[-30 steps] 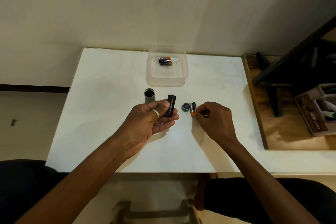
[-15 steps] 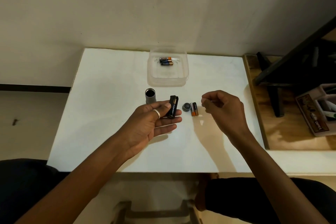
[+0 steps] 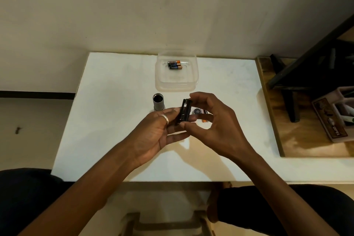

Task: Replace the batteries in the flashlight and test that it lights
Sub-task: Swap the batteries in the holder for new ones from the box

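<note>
Now black battery holder (image 3: pixel 184 110), upright between both hands.

White table (image 3: pixel 115 120), scuffed top. On it: grey flashlight tube (image 3: pixel 158 104) standing open end up, just beyond the left hand's fingertips (image 3: pixel 177 110); round end cap (image 3: pixel 197 111) and loose battery (image 3: pixel 205 120) behind the right hand's fingers (image 3: pixel 199 97); clear plastic container (image 3: pixel 177 82) farther back, well past both.

My left hand (image 3: pixel 159 132) lies palm-up, fingers curled; my right hand (image 3: pixel 214 120) pinches with thumb and fingertips, forearms converging.
</note>
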